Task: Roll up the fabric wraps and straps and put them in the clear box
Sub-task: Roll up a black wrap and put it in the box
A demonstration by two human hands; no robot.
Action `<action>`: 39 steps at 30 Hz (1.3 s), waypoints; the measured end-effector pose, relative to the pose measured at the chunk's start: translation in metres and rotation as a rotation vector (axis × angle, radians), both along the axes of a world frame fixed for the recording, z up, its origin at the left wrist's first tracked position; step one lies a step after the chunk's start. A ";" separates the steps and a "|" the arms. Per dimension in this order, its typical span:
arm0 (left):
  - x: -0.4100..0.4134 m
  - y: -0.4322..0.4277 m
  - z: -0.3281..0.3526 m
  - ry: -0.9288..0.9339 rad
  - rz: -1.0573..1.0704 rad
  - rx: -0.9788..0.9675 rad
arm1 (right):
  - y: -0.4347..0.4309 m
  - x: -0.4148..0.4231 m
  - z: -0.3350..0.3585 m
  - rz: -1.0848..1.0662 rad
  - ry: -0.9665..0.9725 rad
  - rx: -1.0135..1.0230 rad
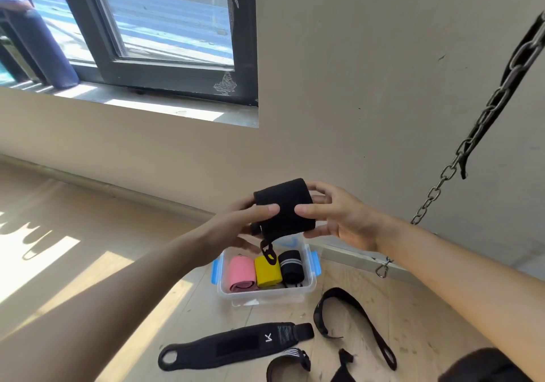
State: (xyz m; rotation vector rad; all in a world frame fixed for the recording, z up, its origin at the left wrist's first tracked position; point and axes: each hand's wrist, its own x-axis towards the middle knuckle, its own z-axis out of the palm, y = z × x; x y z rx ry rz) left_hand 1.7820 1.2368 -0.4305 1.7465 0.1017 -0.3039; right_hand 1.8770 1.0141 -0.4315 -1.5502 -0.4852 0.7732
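**A:** How is the roll held?

**B:** The black rolled wrap [284,204] is pinched between the left hand [236,225] and the right hand [339,219], thumbs in front. It is held just above the clear box [265,294].

**A:** What could go wrong?

**B:** Its loose loop [268,253] is left dangling over the yellow roll [267,271]. If the grip is eased early, the roll may be unwound, or the loop caught on the rim. A logo wrap [236,344] and a lifting strap [348,314] are left on the floor [398,308].

matt black cloth roll [284,207], clear glossy plastic box [267,293], pale wood floor [383,299], steel chain [472,134].
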 end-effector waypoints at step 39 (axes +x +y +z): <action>-0.003 0.079 -0.172 0.016 -0.246 0.972 | 0.069 0.055 -0.170 0.134 -0.334 -0.529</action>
